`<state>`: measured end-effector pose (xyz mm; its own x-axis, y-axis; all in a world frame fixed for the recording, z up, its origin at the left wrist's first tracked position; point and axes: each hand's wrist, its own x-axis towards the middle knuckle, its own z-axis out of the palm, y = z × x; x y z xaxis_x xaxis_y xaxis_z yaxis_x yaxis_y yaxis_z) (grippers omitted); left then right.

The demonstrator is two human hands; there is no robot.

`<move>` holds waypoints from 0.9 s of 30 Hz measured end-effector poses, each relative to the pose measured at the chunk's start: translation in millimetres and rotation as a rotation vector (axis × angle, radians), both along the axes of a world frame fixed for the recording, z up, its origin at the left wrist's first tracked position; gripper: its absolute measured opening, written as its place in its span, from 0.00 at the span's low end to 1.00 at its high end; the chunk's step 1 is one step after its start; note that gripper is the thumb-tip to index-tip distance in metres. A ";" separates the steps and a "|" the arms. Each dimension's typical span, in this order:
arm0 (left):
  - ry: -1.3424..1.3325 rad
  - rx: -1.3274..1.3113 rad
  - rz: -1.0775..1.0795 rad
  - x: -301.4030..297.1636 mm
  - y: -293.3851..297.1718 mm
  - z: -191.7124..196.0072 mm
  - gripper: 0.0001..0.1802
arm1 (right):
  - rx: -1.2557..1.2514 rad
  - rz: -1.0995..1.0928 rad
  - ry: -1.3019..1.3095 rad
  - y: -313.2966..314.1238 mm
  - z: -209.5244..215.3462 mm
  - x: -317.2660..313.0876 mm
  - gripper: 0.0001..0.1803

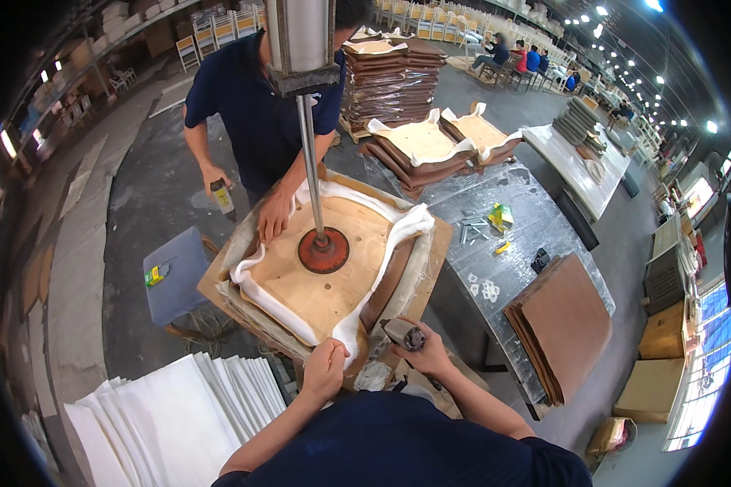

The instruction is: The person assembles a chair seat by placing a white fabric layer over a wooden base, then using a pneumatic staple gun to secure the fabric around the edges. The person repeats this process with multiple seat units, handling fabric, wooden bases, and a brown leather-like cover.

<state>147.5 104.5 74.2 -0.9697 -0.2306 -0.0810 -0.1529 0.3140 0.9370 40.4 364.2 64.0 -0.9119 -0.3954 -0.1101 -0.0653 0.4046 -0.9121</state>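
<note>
My left hand is closed on the white padding at the near corner of a seat cushion. My right hand is wrapped round a staple gun, just right of that corner. The cushion's wooden board lies face up, with white padding and brown covering around its edges. A red round press foot on a metal rod bears on the board's middle. Across from me, a co-worker's hand touches the far left edge; the other holds a staple gun.
White padding sheets are stacked at lower left, near a grey-blue stool. On the right, a metal-topped table bears brown sheets, a small yellow-green box and staple strips. Padded seats sit at its far end.
</note>
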 end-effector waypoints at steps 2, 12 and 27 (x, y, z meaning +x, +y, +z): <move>0.068 -0.091 0.013 1.9 -1.6 -3.3 0.10 | -0.041 0.007 0.000 -1.2 -7.2 -3.2 0.42; 0.202 -0.292 0.004 22.8 -10.1 -44.6 0.17 | -0.041 0.025 0.002 -18.3 -26.2 3.3 0.41; 0.167 -0.249 0.129 3.4 -27.0 -44.6 0.15 | 0.069 0.039 -0.111 -18.7 -22.0 -8.5 0.39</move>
<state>150.9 77.5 29.6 -0.9262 -0.3454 0.1512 -0.0569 0.5245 0.8495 31.9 345.6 42.1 -0.8769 -0.4179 -0.2374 0.0174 0.4660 -0.8846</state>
